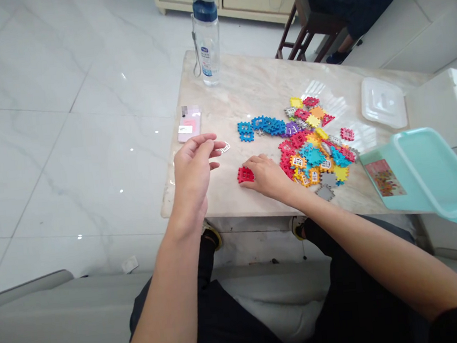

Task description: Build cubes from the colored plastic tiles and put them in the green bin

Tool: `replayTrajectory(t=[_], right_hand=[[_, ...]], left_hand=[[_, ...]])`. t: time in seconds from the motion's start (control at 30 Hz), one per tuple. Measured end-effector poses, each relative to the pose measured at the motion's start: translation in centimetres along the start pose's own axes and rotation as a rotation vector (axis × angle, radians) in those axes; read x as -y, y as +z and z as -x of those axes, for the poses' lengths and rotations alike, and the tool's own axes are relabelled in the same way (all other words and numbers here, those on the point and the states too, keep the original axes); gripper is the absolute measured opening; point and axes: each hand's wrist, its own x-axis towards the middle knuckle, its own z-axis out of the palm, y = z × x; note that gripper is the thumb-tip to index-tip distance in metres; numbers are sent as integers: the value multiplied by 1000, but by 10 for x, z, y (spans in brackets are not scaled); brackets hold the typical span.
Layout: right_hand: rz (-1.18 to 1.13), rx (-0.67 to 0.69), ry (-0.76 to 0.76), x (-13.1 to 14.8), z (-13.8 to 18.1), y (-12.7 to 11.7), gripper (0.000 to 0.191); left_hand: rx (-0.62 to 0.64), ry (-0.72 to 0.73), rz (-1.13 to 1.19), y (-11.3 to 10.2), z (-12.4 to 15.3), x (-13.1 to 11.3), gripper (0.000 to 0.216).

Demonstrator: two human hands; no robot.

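Note:
My right hand (268, 176) grips a red interlocking plastic building piece (245, 174) at the near side of the table, thumb below and fingers above. Over the table's left part is my left hand (195, 166), its fingers loosely bent and apart. A small white window-shaped piece (225, 147) shows just beyond its fingertips; whether they touch it cannot be made out. Blue notched pieces (273, 125) lie in a row ahead of my right hand. To the right spreads a mixed pile of red, yellow, orange, turquoise and grey pieces (313, 155).
A water bottle (208, 44) stands at the table's far left corner, with a phone (190, 123) nearer. On the right are a clear lid (383, 102) and a turquoise container (394, 171) with its lid tilted over the edge. Someone sits on a dark stool (311, 20) beyond.

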Motion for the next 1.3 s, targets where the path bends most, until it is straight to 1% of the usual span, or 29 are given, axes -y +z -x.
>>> replayTrajectory(t=[0.2,0.6,0.8,1.03,1.3], right_hand=[[16,4,7,5,1,1,30],[47,28,42,10,-1,0,31],[81,62,52,14,-5,-5,32],[147,104,62,13,0,-7,33],[150,107,67,17,5,-10,31]], left_hand=[[-9,2,12,0,0,0,13],[13,4,22,4,-1,0,13],[70,-75,156,2,-3,1,16],[55,-77,177,-2,-3,1,15],[68,-78,185,-5,-2,0,14]])
